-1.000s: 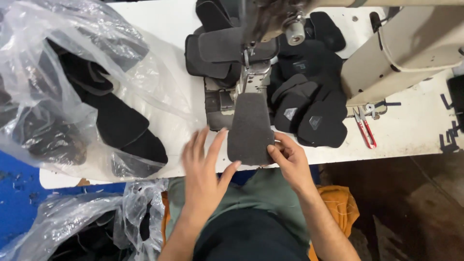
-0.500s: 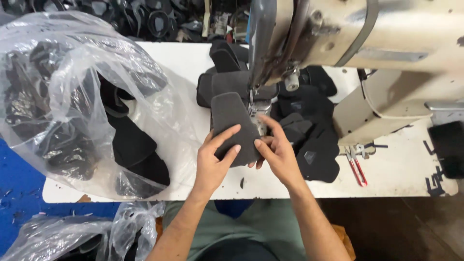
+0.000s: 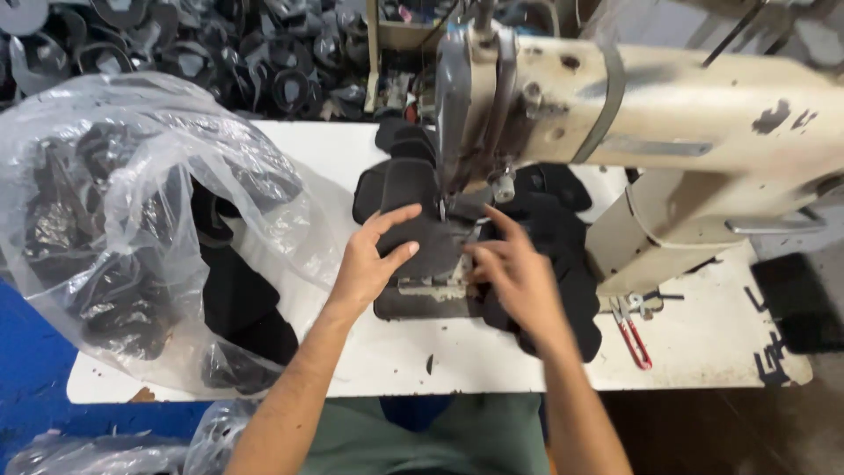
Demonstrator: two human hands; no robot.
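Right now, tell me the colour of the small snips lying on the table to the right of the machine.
Red handles on the snips, clearest in the head view.

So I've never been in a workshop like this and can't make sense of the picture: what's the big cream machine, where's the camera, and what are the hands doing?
The camera sits on the person's head, looking down. The cream machine is an industrial sewing machine on a white table. The left hand and right hand press a dark fabric piece flat under the needle area. More dark pieces are stacked behind. A clear plastic bag of similar pieces lies to the left, and red-handled snips lie to the right.
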